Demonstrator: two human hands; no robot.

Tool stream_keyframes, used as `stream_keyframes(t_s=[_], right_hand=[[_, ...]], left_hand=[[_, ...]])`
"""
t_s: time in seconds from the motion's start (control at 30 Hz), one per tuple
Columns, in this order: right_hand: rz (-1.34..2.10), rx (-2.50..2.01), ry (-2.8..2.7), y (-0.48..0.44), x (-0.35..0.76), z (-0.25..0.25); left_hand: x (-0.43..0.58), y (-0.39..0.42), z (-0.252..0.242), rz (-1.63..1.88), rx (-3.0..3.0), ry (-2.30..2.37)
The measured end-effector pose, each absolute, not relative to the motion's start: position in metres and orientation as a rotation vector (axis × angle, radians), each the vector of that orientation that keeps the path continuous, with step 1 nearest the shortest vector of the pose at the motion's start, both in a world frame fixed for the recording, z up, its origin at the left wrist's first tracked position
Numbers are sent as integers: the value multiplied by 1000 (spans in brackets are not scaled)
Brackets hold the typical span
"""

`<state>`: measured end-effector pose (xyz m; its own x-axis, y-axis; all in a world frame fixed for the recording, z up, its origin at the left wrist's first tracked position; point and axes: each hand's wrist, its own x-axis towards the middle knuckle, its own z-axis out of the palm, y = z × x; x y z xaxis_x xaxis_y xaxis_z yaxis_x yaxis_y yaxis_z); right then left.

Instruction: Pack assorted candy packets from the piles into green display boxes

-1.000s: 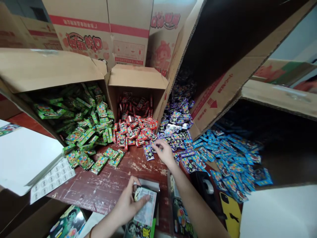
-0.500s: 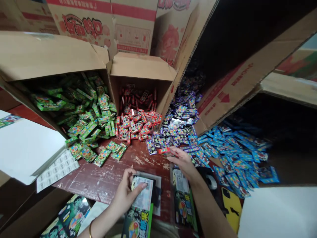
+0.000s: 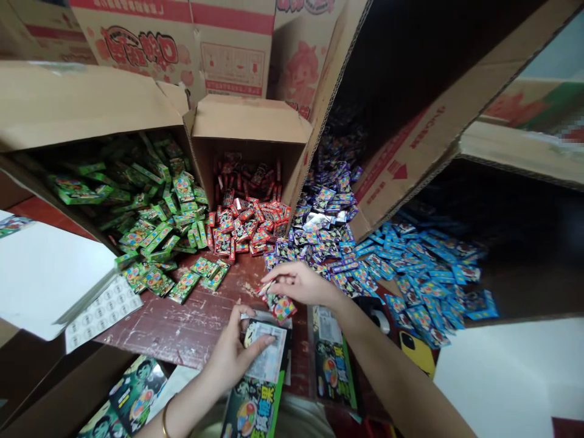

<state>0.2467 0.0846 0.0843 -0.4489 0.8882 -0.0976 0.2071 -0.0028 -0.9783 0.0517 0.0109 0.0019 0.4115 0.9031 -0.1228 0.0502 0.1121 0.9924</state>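
Observation:
My left hand (image 3: 237,350) is closed on a black and green candy bag (image 3: 250,398), its thumb lying across the pale panel near the top. Just above the bag's upper edge, my right hand (image 3: 303,283) pinches a small red candy packet (image 3: 280,308). The packet tilts downward and is close to the bag; whether the two touch I cannot tell. A second bag of the same kind (image 3: 332,371) lies on the dark red table (image 3: 182,331), under my right forearm.
Boxes lying on their sides spill green packets (image 3: 157,237), red packets (image 3: 249,222), purple packets (image 3: 322,234) and blue packets (image 3: 424,261). A sheet of round stickers (image 3: 103,313) lies at left. A yellow phone (image 3: 417,353) is at right, beside white surfaces (image 3: 497,371).
My right hand has come left with the red packet, from beside the purple packets to just above the bag. My left hand keeps its hold. The view has shifted slightly.

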Motion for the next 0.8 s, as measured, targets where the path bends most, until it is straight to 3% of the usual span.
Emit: stream_keyframes(t_s=[0.2,0.53,0.8], right_hand=[[1608,-1051,-1809,83,241,63],[1484,-1266,-1644,65,255,30],[1062,-1164,-1568,44,230,47]], left_hand=[[51,8,-3,843,1285,994],[48,12,-16,927,1187,954],[50,9,-6,914,1303,1042]])
